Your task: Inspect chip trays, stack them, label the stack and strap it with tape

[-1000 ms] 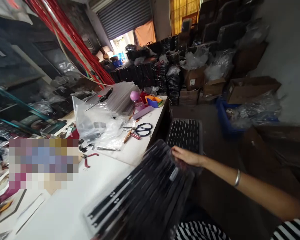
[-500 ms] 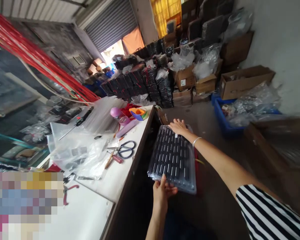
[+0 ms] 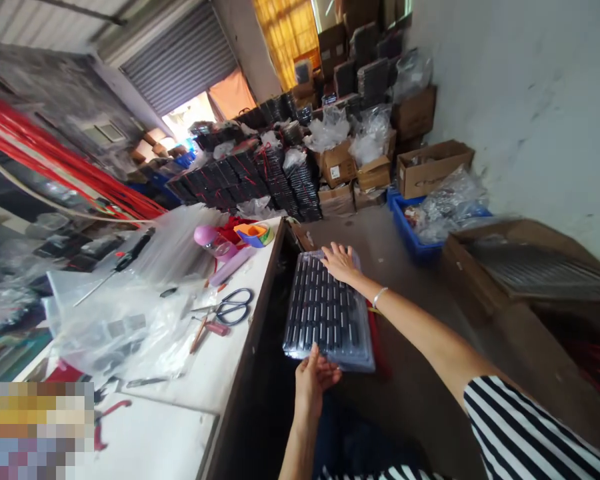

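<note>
A clear plastic tray (image 3: pixel 325 313), filled with rows of dark narrow pieces, lies beside the workbench and in front of my body. At its near edge my left hand (image 3: pixel 316 377) holds on, thumb on top and fingers under or against the rim. My right hand (image 3: pixel 339 262) rests on the far end of the tray, its fingers spread and stretched out. Something red shows under the tray's right side; what bears the tray is hidden.
On the white workbench (image 3: pixel 245 273) at left lie scissors (image 3: pixel 233 308), a screwdriver (image 3: pixel 130 253), plastic bags (image 3: pixel 115 320), a tape roll (image 3: pixel 255 233) and red-handled pliers (image 3: pixel 100 427). A blue crate (image 3: pixel 405 227) and cardboard boxes (image 3: pixel 505 267) stand at right. Stacked dark trays (image 3: pixel 275 177) fill the back.
The view has swung to the right, so the scene shifts left. My right hand's fingers are more spread on the tray; my left hand keeps its place at the near edge.
</note>
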Available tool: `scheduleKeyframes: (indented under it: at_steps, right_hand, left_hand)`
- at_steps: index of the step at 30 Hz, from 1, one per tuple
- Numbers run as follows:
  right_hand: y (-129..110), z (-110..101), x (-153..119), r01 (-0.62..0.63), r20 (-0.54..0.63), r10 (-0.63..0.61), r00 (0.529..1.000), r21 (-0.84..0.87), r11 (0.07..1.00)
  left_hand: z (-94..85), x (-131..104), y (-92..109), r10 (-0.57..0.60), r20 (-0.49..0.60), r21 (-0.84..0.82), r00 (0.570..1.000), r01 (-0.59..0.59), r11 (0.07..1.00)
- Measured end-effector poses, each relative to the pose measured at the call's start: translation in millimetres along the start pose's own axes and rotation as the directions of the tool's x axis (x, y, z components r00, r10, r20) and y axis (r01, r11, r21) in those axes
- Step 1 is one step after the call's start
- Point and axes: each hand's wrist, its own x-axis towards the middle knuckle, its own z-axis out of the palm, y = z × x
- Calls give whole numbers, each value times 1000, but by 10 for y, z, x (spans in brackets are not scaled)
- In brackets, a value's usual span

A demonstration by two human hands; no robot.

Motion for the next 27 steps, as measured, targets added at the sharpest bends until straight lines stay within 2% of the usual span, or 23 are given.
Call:
scheduleKeyframes:
  at_steps: [3,5,7,10,13,16,19,21,24,27]
  right_hand:
    - [-16,-1,-671,-23,-5,24,1000,102,994]
    - [47,6,-1209,-67,-8,70,998,193,979]
    - [178,11,-1772,-167,-11,178,984,287,943]
    - [439,0,-2534,-370,61,379,924,401,838]
    - [620,-75,-2976,-504,188,477,858,478,719]
    - [579,-240,-2991,-527,228,494,839,568,633]
    - [355,-458,-2745,-458,200,456,867,679,574]
    - [193,-615,-2565,-392,166,417,893,742,544]
    - [58,-858,-2391,-310,94,403,910,799,515]
    - [99,-1077,-2333,-266,20,439,898,820,507]
  left_hand:
    - [-149,-163,-6,15,71,57,997,-19,998]
    - [-360,-332,8,82,78,93,994,-89,992]
    - [-638,-543,44,192,54,129,980,-197,972]
    - [-1021,-897,138,369,30,200,929,-367,909]
    - [-1168,-1185,281,489,70,269,870,-488,830]
    - [-1039,-1325,466,573,146,291,807,-588,754]
    - [-771,-1343,624,670,223,286,708,-704,650]
    - [-611,-1308,675,696,256,284,671,-740,610]
    - [-509,-1176,665,684,275,324,676,-735,596]
    - [-583,-941,596,670,268,398,692,-713,577]
